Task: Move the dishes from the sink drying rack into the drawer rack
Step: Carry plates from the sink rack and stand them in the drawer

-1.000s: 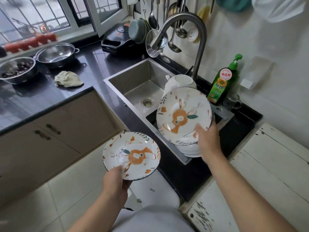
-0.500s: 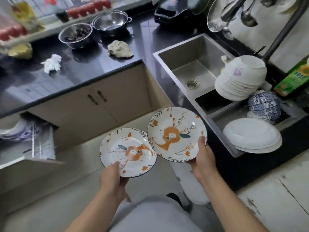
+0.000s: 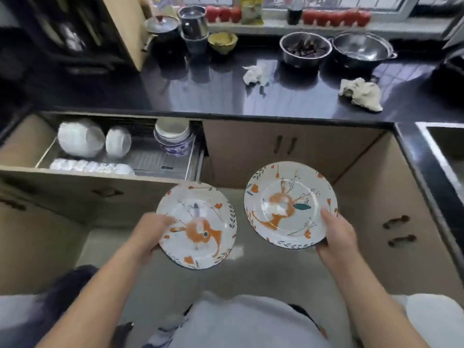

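In front of the open drawer rack point(image 3: 160, 159), above the floor point(image 3: 251, 277), two patterned plates are held side by side, apart from each other. The left plate point(image 3: 198, 227), white with an orange rabbit and leaf sprigs, is in the left hand point(image 3: 150, 232), whose grip is clamped on its left rim, thumb on the face and fingers under. The right plate point(image 3: 288, 204), with the same kind of pattern, sits in the right hand point(image 3: 336, 234), the grip clamped on its lower right rim, thumb lying on the upper side. Both plates face up, tilted a little toward the camera; the right one is higher in the frame.

The drawer rack stands pulled out from the cabinet at left, under the dark worktop point(image 3: 288, 96). In it a large white bowl point(image 3: 80, 139) and a smaller white bowl point(image 3: 118, 141) lie on their sides at the back left, a row of small white dishes point(image 3: 90, 167) runs along the front left, and a stack of bowls point(image 3: 173, 139) with a blue-patterned one at the bottom stands at the back right. The tray between is bare metal.

On the worktop lie a crumpled white tissue point(image 3: 256, 74) and a beige cloth point(image 3: 361, 94), with two steel bowls point(image 3: 306, 49) behind them. The sink's edge point(image 3: 437, 136) shows at far right.
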The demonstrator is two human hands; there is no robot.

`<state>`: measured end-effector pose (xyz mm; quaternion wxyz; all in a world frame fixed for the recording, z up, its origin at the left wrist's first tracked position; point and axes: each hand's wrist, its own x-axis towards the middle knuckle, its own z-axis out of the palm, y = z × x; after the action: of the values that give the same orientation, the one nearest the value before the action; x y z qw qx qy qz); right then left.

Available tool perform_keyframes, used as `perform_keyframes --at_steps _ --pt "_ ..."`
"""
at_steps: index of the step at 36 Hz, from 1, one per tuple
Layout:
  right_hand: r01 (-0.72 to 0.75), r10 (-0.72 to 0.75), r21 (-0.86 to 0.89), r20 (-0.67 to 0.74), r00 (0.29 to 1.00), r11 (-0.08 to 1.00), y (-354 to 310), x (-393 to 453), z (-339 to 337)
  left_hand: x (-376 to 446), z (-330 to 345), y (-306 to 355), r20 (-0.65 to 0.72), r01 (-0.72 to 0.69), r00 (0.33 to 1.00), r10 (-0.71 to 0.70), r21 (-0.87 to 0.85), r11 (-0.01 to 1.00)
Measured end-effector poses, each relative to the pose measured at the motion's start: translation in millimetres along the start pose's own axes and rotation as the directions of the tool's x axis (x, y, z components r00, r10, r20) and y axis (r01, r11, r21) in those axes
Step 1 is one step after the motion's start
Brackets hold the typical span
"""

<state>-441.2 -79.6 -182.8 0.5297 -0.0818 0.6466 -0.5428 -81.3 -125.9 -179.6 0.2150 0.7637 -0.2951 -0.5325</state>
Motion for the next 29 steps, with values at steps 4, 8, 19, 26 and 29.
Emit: perform_keyframes --at_steps 4,8,19,26,29 --pt "-0.03 0.038 -0.138 0.059 0.998 0.99 5.3 -6.0 72.9 26.1 -96.4 34.3 0.019 -0.099 0.995 0.099 0.368 0.924" --pt "-0.012 0.055 -0.275 0.152 0.987 0.961 11.0 -2.0 148.6 46.7 -162.2 56.1 0.047 -0.132 0.991 0.125 0.439 0.889" --pt "0.038 0.197 -0.542 0.37 0.908 0.84 41.3 52.5 355.2 129.9 -274.4 64.7 -0.113 0.062 0.993 -0.03 0.296 0.953" --pt "0.032 0.238 -0.606 0.36 0.902 0.795 53.2 86.6 495.8 169.1 -362.8 75.4 -0.336 0.206 0.929 -0.157 0.117 0.972" --pt "0.096 0.225 -0.614 0.425 0.877 0.784 49.8 80.3 549.4 179.1 -387.1 73.6 -0.442 0.206 0.873 -0.205 -0.046 0.977"
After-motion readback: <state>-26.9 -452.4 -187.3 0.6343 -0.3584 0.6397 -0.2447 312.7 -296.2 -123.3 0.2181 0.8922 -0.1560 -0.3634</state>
